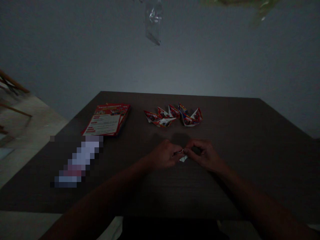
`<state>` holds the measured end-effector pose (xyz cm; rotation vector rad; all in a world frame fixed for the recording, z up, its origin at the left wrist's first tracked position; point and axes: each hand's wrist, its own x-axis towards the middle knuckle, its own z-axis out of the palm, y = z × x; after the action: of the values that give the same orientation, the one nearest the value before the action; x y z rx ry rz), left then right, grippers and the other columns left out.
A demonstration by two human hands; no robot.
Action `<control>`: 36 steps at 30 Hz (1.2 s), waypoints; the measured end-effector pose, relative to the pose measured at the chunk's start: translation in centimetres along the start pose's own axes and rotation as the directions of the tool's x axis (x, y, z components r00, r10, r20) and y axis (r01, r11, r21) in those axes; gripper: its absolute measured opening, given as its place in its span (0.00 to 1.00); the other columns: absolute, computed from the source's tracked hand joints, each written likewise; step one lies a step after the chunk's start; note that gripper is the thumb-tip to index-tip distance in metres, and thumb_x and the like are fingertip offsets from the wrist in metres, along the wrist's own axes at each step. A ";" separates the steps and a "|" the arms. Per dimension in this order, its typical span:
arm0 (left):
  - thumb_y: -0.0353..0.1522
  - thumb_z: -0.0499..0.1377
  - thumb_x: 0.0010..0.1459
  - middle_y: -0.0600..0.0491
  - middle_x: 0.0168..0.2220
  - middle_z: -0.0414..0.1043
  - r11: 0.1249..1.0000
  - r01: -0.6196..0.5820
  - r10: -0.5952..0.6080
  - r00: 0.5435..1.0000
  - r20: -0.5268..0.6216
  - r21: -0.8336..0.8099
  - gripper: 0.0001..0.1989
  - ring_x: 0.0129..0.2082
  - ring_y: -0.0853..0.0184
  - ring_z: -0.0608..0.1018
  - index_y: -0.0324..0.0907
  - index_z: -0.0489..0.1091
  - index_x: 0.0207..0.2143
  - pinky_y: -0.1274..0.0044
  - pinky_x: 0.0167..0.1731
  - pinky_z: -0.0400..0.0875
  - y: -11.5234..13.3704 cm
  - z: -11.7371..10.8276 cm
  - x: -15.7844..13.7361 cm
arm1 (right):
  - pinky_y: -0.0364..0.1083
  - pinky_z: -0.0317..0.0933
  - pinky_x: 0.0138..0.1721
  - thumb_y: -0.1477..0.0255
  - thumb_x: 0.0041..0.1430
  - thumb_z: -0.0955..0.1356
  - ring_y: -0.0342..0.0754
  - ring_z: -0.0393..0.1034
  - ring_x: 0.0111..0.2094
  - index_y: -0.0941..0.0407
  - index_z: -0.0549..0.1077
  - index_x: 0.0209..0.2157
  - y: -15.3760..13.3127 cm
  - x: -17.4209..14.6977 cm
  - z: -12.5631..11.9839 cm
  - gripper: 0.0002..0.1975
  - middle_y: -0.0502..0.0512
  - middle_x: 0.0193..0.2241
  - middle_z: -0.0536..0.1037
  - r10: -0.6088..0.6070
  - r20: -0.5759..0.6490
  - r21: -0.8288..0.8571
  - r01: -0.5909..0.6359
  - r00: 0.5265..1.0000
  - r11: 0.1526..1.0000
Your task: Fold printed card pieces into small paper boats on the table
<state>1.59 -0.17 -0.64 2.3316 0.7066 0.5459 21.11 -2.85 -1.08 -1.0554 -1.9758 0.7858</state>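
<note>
My left hand [166, 154] is closed around a small folded piece of paper [183, 158], whose pale corner pokes out below the fingers. My right hand [203, 154] pinches the same paper at its upper edge, fingertips meeting those of the left. Most of the paper is hidden by the fingers, so its full shape cannot be made out. Just beyond the hands stand several folded paper boats [163, 122] in red, white and blue print, grouped close together; one boat [191, 120] sits at the right of the group.
A stack of red printed leaflets [105, 121] lies at the left on the dark wooden table [237, 123]. Nearer, a bright pixelated object [80, 161] is blurred out. The table's far edge is close to a pale wall [175, 66]. Wooden furniture legs [15, 81] show at far left.
</note>
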 end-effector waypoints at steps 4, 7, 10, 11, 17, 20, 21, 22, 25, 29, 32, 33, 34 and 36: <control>0.33 0.53 0.58 0.61 0.16 0.55 1.000 0.008 -0.007 0.999 0.034 -0.022 0.14 0.16 0.78 0.58 0.36 0.66 0.22 0.82 0.19 0.48 0.2 -0.1 0.1 | 0.42 0.59 0.28 0.69 0.57 0.66 0.43 0.66 0.25 0.57 0.70 0.26 -0.2 0.1 0.1 0.08 0.51 0.23 0.72 -0.012 0.013 0.002 0.012 1.000 1.000; 0.34 0.53 0.58 0.60 0.17 0.57 0.997 0.056 -0.054 0.997 0.055 -0.053 0.13 0.17 0.78 0.60 0.36 0.67 0.23 0.82 0.19 0.48 0.3 -0.1 0.1 | 0.43 0.59 0.30 0.69 0.58 0.66 0.43 0.66 0.27 0.57 0.69 0.27 -0.5 0.1 0.2 0.08 0.52 0.24 0.72 -0.021 0.028 0.007 0.021 0.999 1.000; 0.36 0.55 0.57 0.60 0.16 0.55 0.984 0.137 -0.134 0.990 0.035 -0.109 0.14 0.18 0.78 0.59 0.35 0.67 0.23 0.82 0.19 0.48 0.3 -0.1 0.1 | 0.42 0.59 0.30 0.68 0.58 0.65 0.43 0.66 0.26 0.57 0.69 0.27 -0.5 0.2 0.1 0.09 0.51 0.24 0.71 0.005 0.006 0.016 -0.005 1.000 1.000; 0.37 0.55 0.56 0.60 0.16 0.55 0.976 0.164 -0.163 0.986 0.023 -0.141 0.15 0.18 0.78 0.59 0.35 0.67 0.22 0.82 0.18 0.48 0.2 -0.1 0.1 | 0.42 0.59 0.29 0.68 0.59 0.65 0.43 0.65 0.26 0.57 0.69 0.26 -0.4 0.1 0.1 0.09 0.51 0.23 0.71 0.021 -0.010 0.016 -0.020 1.000 1.000; 0.41 0.59 0.54 0.55 0.23 0.67 0.848 0.220 -0.294 0.952 -0.084 -0.482 0.16 0.23 0.75 0.67 0.33 0.71 0.31 0.83 0.22 0.57 -0.4 0.3 -0.1 | 0.41 0.58 0.27 0.64 0.58 0.65 0.42 0.63 0.25 0.57 0.69 0.27 0.3 -0.2 -0.2 0.11 0.50 0.23 0.69 0.105 -0.085 0.072 -0.099 0.991 0.992; 0.39 0.59 0.54 0.52 0.26 0.71 0.803 0.207 -0.292 0.954 -0.066 -0.559 0.16 0.25 0.73 0.71 0.33 0.72 0.33 0.82 0.24 0.61 -0.5 0.4 -0.1 | 0.42 0.60 0.29 0.65 0.57 0.66 0.43 0.65 0.27 0.57 0.71 0.31 0.3 -0.3 -0.2 0.10 0.51 0.25 0.71 0.097 -0.124 0.079 -0.088 0.988 0.993; 0.40 0.59 0.54 0.52 0.26 0.72 0.801 0.215 -0.287 0.957 -0.043 -0.558 0.16 0.25 0.73 0.71 0.33 0.72 0.32 0.82 0.24 0.61 -0.5 0.5 -0.1 | 0.42 0.61 0.29 0.65 0.57 0.66 0.44 0.66 0.27 0.57 0.72 0.33 0.2 -0.3 -0.2 0.09 0.51 0.25 0.72 0.087 -0.134 0.072 -0.078 0.987 0.994; 0.40 0.59 0.54 0.52 0.25 0.72 0.804 0.224 -0.282 0.959 -0.021 -0.551 0.16 0.24 0.73 0.71 0.33 0.72 0.32 0.82 0.23 0.60 -0.5 0.5 -0.1 | 0.42 0.61 0.29 0.66 0.57 0.67 0.44 0.67 0.27 0.57 0.72 0.33 0.2 -0.3 -0.2 0.09 0.52 0.25 0.73 0.073 -0.140 0.063 -0.065 0.987 0.996; 0.42 0.58 0.54 0.53 0.24 0.71 0.823 0.239 -0.277 0.961 0.004 -0.516 0.17 0.23 0.73 0.70 0.33 0.72 0.31 0.83 0.22 0.59 -0.3 0.5 -0.1 | 0.43 0.61 0.29 0.67 0.57 0.66 0.44 0.68 0.26 0.57 0.73 0.30 -0.2 -0.1 -0.2 0.08 0.52 0.24 0.74 0.013 -0.133 0.044 -0.008 0.991 0.999; 0.41 0.58 0.55 0.51 0.26 0.72 0.834 0.204 -0.264 0.963 -0.046 -0.513 0.17 0.25 0.71 0.72 0.33 0.72 0.34 0.82 0.24 0.61 -0.1 0.5 -0.1 | 0.43 0.61 0.28 0.68 0.57 0.66 0.44 0.68 0.26 0.56 0.74 0.28 -0.3 0.0 -0.3 0.08 0.52 0.24 0.75 -0.012 -0.145 0.035 0.017 0.989 0.999; 0.39 0.57 0.56 0.50 0.27 0.73 0.872 0.173 -0.241 0.966 -0.095 -0.458 0.17 0.25 0.72 0.72 0.32 0.72 0.35 0.82 0.24 0.61 0.0 0.5 -0.1 | 0.43 0.61 0.28 0.68 0.57 0.66 0.44 0.68 0.26 0.56 0.74 0.28 -0.2 -0.1 -0.3 0.08 0.52 0.24 0.75 0.007 -0.144 0.023 -0.004 0.990 1.000; 0.39 0.56 0.57 0.51 0.26 0.72 0.901 0.155 -0.219 0.969 -0.115 -0.406 0.16 0.24 0.73 0.71 0.33 0.73 0.35 0.83 0.23 0.60 0.0 0.5 -0.2 | 0.43 0.61 0.28 0.68 0.57 0.67 0.44 0.68 0.25 0.56 0.74 0.28 -0.1 -0.1 -0.3 0.08 0.52 0.24 0.75 0.019 -0.144 0.024 -0.016 0.989 1.000; 0.38 0.56 0.57 0.52 0.25 0.72 0.934 0.127 -0.182 0.973 -0.139 -0.335 0.16 0.23 0.74 0.69 0.33 0.73 0.35 0.83 0.22 0.58 0.1 0.5 -0.2 | 0.42 0.61 0.27 0.68 0.56 0.67 0.43 0.67 0.24 0.57 0.73 0.27 -0.1 -0.2 -0.3 0.08 0.51 0.23 0.74 0.035 -0.145 0.027 -0.031 0.989 0.999; 0.37 0.55 0.58 0.54 0.22 0.69 0.983 0.056 -0.088 0.980 -0.178 -0.177 0.15 0.20 0.76 0.66 0.34 0.74 0.34 0.83 0.21 0.55 0.2 0.4 -0.2 | 0.42 0.60 0.26 0.68 0.56 0.67 0.43 0.66 0.23 0.57 0.72 0.26 0.0 -0.3 -0.3 0.09 0.50 0.21 0.73 0.075 -0.151 0.032 -0.071 0.986 0.997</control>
<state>1.71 -0.61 -0.82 2.1054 0.7946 0.7676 21.43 -3.08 -0.98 -1.1433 -1.8023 0.7461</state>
